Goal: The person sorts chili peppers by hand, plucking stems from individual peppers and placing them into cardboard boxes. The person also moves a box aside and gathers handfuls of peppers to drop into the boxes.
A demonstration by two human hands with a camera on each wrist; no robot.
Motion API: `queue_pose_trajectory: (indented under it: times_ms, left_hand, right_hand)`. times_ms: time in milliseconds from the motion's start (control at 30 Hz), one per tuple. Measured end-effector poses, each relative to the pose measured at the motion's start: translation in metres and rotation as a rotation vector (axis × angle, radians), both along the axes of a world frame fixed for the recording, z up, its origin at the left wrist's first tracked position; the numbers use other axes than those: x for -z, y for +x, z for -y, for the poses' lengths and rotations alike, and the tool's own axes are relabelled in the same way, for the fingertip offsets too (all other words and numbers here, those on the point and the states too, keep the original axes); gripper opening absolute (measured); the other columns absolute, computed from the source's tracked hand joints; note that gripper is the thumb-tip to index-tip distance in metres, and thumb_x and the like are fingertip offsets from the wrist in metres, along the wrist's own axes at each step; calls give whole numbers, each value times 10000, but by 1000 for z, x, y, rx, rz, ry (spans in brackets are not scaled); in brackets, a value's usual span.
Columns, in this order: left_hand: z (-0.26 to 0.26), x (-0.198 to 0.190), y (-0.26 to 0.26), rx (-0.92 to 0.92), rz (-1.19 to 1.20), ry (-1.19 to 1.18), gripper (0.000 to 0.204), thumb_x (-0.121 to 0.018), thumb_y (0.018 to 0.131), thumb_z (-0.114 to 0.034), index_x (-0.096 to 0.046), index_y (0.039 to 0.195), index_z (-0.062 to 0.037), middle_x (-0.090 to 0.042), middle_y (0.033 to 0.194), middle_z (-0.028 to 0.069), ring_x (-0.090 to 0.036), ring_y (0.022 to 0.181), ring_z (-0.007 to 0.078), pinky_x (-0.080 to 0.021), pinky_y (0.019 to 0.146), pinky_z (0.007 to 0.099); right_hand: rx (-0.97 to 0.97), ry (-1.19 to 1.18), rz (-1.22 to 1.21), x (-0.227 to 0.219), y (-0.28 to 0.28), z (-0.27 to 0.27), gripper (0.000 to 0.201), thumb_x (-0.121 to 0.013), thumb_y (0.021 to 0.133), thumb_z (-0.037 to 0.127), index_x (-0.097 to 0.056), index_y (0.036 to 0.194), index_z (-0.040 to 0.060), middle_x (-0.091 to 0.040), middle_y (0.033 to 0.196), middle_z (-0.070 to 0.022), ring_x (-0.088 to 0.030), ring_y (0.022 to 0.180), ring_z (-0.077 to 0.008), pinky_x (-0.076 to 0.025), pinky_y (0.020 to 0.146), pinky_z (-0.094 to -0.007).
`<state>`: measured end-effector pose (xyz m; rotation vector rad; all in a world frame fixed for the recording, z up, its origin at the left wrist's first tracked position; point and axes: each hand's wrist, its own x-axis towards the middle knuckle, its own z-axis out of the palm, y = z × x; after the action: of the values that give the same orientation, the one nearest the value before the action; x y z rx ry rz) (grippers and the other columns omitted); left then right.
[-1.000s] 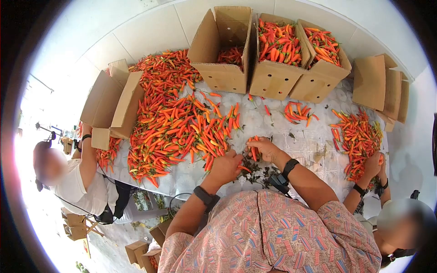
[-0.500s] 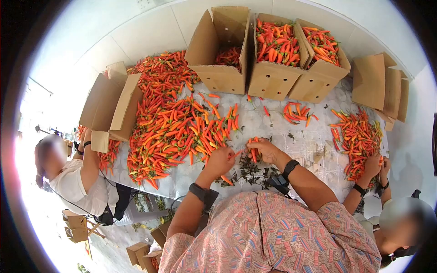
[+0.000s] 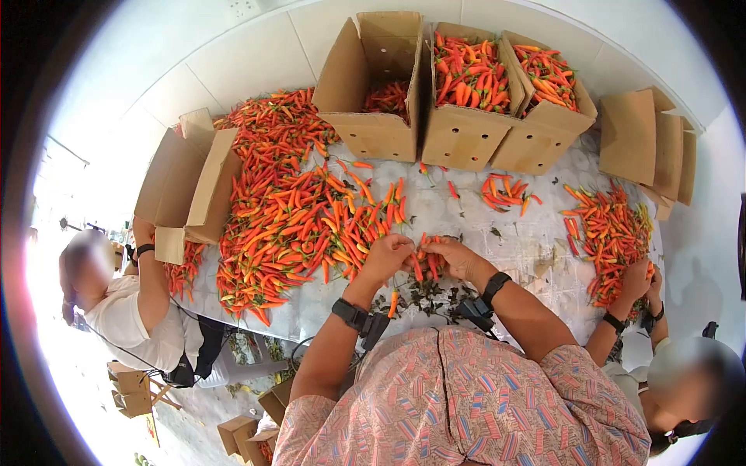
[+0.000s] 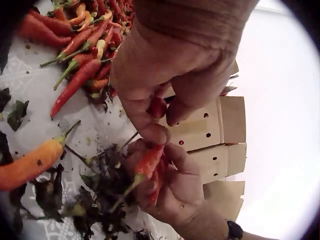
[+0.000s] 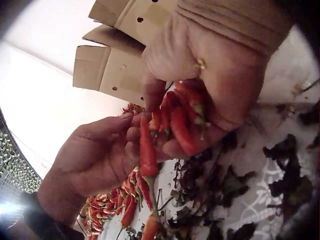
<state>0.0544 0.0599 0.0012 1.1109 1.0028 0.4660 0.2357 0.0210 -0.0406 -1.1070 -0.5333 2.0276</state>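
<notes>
My left hand [image 3: 386, 260] is up against my right hand [image 3: 460, 261] above dark scraps [image 3: 435, 299]. Between its fingertips, in the right wrist view, the left hand [image 5: 97, 155] pinches a red chili [image 5: 148, 152] that points stem down. Several red chilies [image 5: 181, 131] lie in the curled fingers of my right hand [image 5: 215, 75]. The left wrist view has the left hand [image 4: 170, 60] over the right palm, where a red chili [image 4: 150, 162] shows its green stem. A single orange chili [image 4: 32, 165] lies by the scraps, touched by neither hand.
A large chili pile [image 3: 287, 225] spreads left of my hands. Behind are an open box [image 3: 377, 136] and two boxes full of chilies [image 3: 466, 136]. A smaller pile [image 3: 614, 241] and another person's hands are at right; a second person stands left beside a box [image 3: 175, 186].
My left hand has moved right and up, bringing a red chili against my right hand. My right hand has stayed in place. The person at left has shifted, with the head now lower.
</notes>
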Motion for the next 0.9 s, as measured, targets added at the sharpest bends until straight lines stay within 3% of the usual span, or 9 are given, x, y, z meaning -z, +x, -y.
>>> queue_pose_trajectory:
  times_ms: [133, 267, 367, 433, 600, 700, 767, 867, 900]
  left_hand:
    - [0, -4, -1, -46, 186, -146, 219, -482, 846, -53, -516, 1042, 37, -588, 869, 87, -615, 777, 180, -524, 671, 295]
    - [5, -6, 6, 25, 158, -29, 252, -435, 836, 1, -500, 1078, 30, -590, 867, 92, -624, 792, 183, -528, 671, 295]
    - [12, -5, 13, 153, -78, 202, 343, -453, 788, 4, -474, 1130, 4, -609, 799, 152, -636, 717, 230, -521, 636, 315]
    - [15, -3, 16, 228, -365, 958, 361, -487, 757, -52, -503, 1115, -16, -610, 738, 202, -616, 642, 323, -490, 568, 408]
    - [25, -31, 13, 228, -576, 933, 421, -537, 738, -137, -479, 1150, -78, -596, 703, 218, -595, 665, 371, -471, 579, 462]
    - [26, -51, -1, 158, -522, 919, 524, -583, 735, -124, -416, 1224, -32, -618, 869, 201, -614, 686, 315, -485, 603, 380]
    - [25, -57, -17, -141, -273, 726, 470, -627, 732, -112, -473, 1165, -9, -633, 873, 149, -615, 640, 224, -479, 581, 324]
    - [19, -49, -51, -206, -384, 871, 326, -640, 731, -121, -552, 1032, -31, -616, 874, 137, -614, 618, 204, -472, 561, 310]
    - [20, -50, -58, -184, -419, 768, 202, -641, 729, -123, -607, 902, -25, -616, 826, 124, -604, 605, 213, -469, 550, 310]
  right_hand:
    - [13, 40, -16, -12, -2, 3, 176, -556, 854, 187, -538, 970, 57, -618, 885, -109, -627, 685, -214, -524, 518, -334]
    - [42, 26, -116, -12, -6, 3, 205, -555, 854, 187, -534, 1001, 46, -617, 858, -105, -628, 652, -222, -529, 512, -334]
    - [23, 52, -83, -16, -6, 2, 215, -566, 847, 188, -533, 1002, 42, -619, 802, -86, -618, 596, -209, -517, 483, -313]
    - [-4, 75, -65, -19, -7, 2, 216, -574, 840, 185, -533, 995, 40, -618, 769, -73, -609, 560, -195, -506, 460, -294]
    - [15, 103, 188, -37, -17, 1, 190, -608, 789, 99, -540, 957, 42, -593, 703, -63, -562, 476, -149, -423, 371, -251]
    - [64, 279, 302, -52, -24, -14, 236, -613, 766, 95, -519, 969, 18, -589, 701, -62, -562, 503, -138, -409, 376, -241]
    - [58, 354, 330, -99, -20, -22, 253, -620, 764, 124, -503, 959, 12, -585, 711, -65, -588, 557, -153, -406, 383, -231]
    - [75, 540, 177, -150, -15, -61, 252, -617, 765, 113, -451, 930, 22, -589, 695, -106, -617, 563, -201, -428, 382, -261]
    - [142, 608, 140, -171, -18, -76, 264, -620, 769, 116, -434, 935, 29, -589, 703, -109, -623, 575, -208, -432, 390, -261]
